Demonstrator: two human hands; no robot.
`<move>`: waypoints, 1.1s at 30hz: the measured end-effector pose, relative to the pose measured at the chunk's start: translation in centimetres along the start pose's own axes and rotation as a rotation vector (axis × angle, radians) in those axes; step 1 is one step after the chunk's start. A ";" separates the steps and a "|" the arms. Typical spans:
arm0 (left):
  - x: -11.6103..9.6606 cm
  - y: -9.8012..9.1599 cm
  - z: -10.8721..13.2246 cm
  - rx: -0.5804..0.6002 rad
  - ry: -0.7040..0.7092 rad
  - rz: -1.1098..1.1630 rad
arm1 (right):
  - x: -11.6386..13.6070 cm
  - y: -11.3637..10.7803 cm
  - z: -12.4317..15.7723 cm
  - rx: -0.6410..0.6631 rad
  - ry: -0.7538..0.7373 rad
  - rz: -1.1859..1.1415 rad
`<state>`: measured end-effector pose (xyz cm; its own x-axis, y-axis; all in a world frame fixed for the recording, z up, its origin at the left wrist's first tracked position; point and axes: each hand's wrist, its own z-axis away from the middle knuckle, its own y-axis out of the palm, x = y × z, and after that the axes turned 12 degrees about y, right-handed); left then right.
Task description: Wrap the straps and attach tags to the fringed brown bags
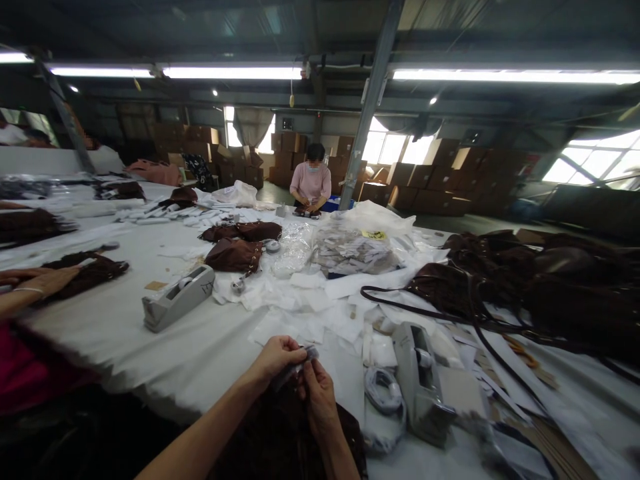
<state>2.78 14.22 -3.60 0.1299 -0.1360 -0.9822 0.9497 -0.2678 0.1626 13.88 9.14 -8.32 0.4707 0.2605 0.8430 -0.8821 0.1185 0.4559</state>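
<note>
My left hand [281, 357] pinches a small greyish piece of wrapping [311, 351], perhaps clear film, between thumb and fingertips. Right beside it, my right hand [319, 395] is closed on the same piece from the other side. Below both hands lies a dark brown bag [265, 430] at the table's near edge, partly covered by my forearms. The wrapping appears to be at the bag's upper end, though my fingers hide where they meet. A grey tape dispenser [425, 387] stands to the right of my hands, with a roll of tape [384, 390] beside it.
Another tape dispenser [179, 298] stands ahead on the left. Brown bags [235, 255] and loose white paper [305, 300] cover the middle. Dark bags with straps [565, 287] pile up at right. A co-worker's hand [47, 280] is at left; another person [311, 183] works across the table.
</note>
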 end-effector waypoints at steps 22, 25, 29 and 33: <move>0.8 0.5 1.2 -0.037 0.181 -0.003 | 0.4 0.0 0.1 0.051 0.078 -0.025; 0.3 0.5 1.1 0.051 0.193 -0.071 | 0.3 -0.1 0.1 0.040 0.060 -0.043; 0.0 0.5 1.4 0.143 0.242 -0.164 | 0.1 -0.3 0.1 0.017 0.025 -0.042; 0.7 0.9 1.5 0.059 0.292 -0.263 | -0.2 -0.2 0.0 -0.062 -0.041 -0.031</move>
<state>3.28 12.47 -4.06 -0.0316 0.2194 -0.9751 0.9443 -0.3132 -0.1011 14.02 9.04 -8.56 0.4969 0.2168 0.8403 -0.8661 0.1853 0.4644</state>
